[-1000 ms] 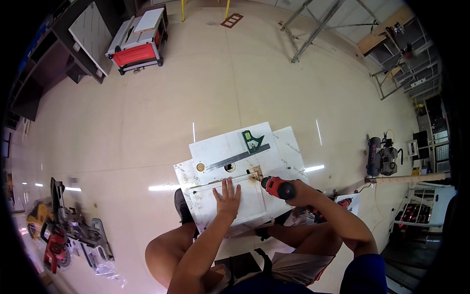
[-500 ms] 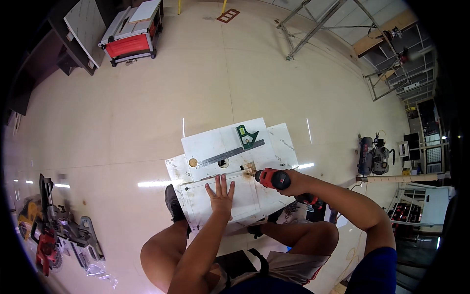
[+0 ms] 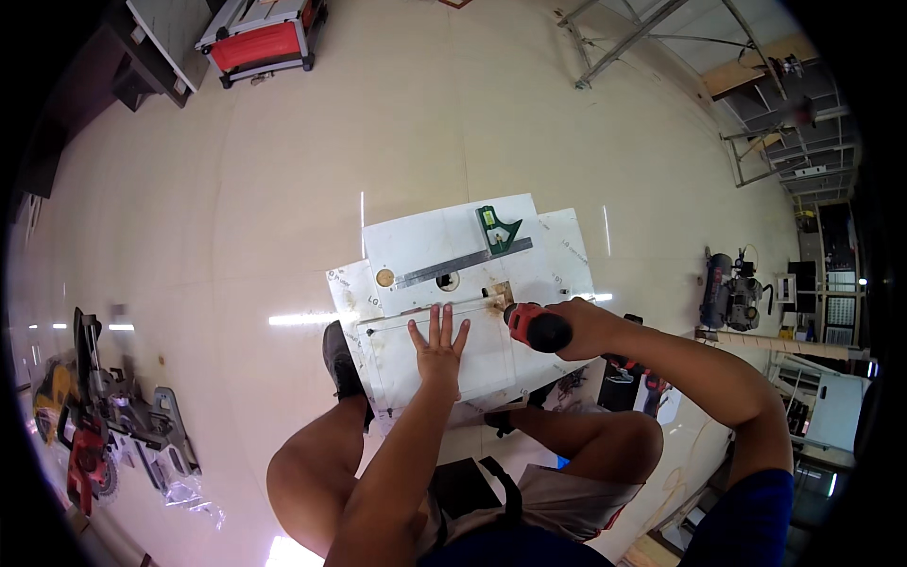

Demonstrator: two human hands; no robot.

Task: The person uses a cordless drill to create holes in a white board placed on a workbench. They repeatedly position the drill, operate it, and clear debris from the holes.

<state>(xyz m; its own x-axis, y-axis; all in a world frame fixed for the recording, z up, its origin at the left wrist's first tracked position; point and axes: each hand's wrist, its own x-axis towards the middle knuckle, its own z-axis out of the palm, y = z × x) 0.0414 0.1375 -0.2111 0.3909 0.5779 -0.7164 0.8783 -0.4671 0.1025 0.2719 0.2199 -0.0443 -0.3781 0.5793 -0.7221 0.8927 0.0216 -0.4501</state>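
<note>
My left hand (image 3: 438, 348) lies flat with fingers spread on a white board (image 3: 397, 364) in front of me. To its right, my right hand (image 3: 586, 329) grips a red and black cordless drill (image 3: 534, 326). The drill's nose points left, toward a brown, bare-wood patch (image 3: 502, 294) at the board's far edge; whether its tip touches cannot be made out. On the white panel (image 3: 425, 236) just beyond lies a combination square (image 3: 498, 230) with a green head and a steel rule. That panel has a round dark hole and a tan round spot (image 3: 385, 278).
A red-sided table saw (image 3: 260, 47) stands at the far left. A red miter saw (image 3: 90, 454) sits on the floor to my left. At the right are an air compressor (image 3: 729, 291) and metal scaffolding (image 3: 633, 42). Another power tool (image 3: 654, 387) lies near my right knee.
The view has shifted, so the far things sit higher in the picture. My left hand stays flat on the board, and the drill remains at the brown patch in my right hand.
</note>
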